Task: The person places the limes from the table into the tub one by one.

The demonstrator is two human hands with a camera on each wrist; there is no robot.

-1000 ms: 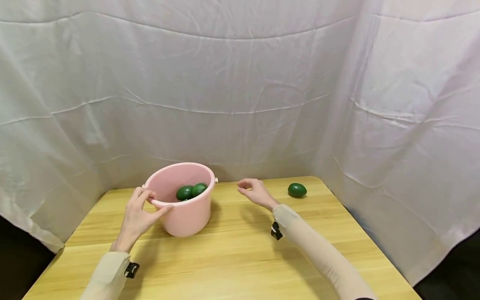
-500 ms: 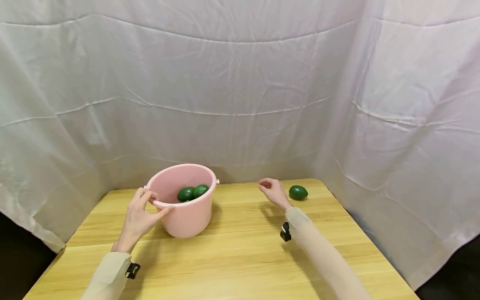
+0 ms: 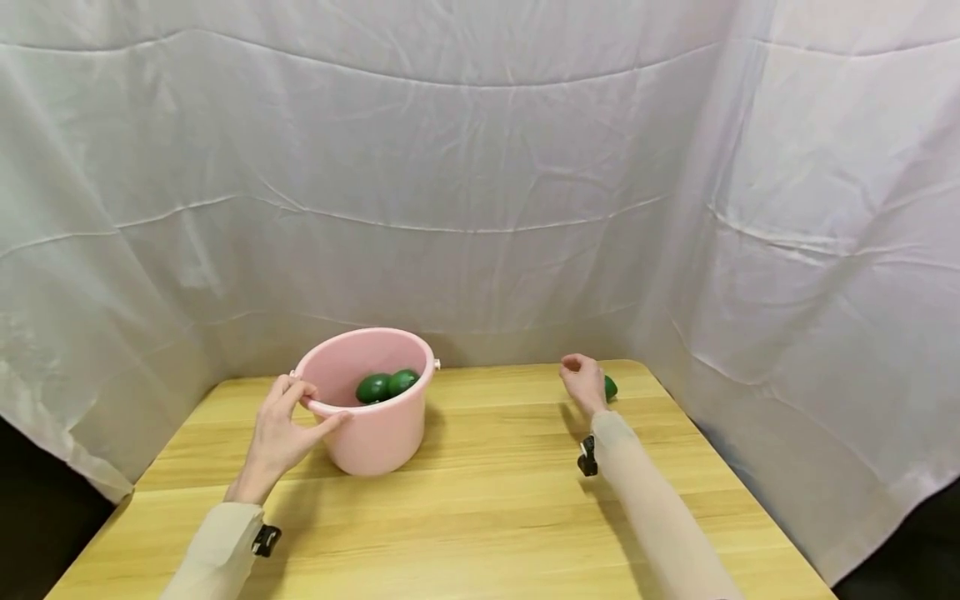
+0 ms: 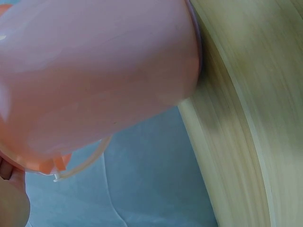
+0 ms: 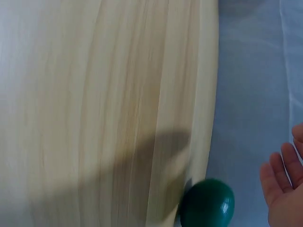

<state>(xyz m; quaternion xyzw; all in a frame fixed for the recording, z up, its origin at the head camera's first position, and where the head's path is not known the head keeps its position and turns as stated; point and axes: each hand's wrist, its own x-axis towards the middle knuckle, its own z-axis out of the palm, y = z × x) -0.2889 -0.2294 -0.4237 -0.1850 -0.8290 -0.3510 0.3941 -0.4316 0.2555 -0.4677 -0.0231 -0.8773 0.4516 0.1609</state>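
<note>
A pink bucket (image 3: pixel 378 440) stands at the left of the table, and my left hand (image 3: pixel 277 429) grips its near-left rim, thumb outside and fingers over the edge. Glossy dark green limes (image 3: pixel 372 388) lie inside; two show clearly. Over the table's far right, my right hand (image 3: pixel 583 387) has loosely curved fingers and holds nothing. Just beyond it, a single lime (image 3: pixel 611 387) sits on the tabletop, mostly hidden behind the hand. The right wrist view has this lime (image 5: pixel 207 204) below the fingers, apart from them. Bucket wall (image 4: pixel 99 71) fills much of the left wrist view.
The light wooden table (image 3: pixel 465 517) has rounded far corners. Pale grey-white cloth (image 3: pixel 465 167) hangs behind it and along both sides. A curved bucket handle (image 4: pixel 90 161) hangs from the rim in the left wrist view.
My right hand has moved to the right, from near the bucket to the single lime, and now covers most of it. The left hand keeps its grip on the bucket rim.
</note>
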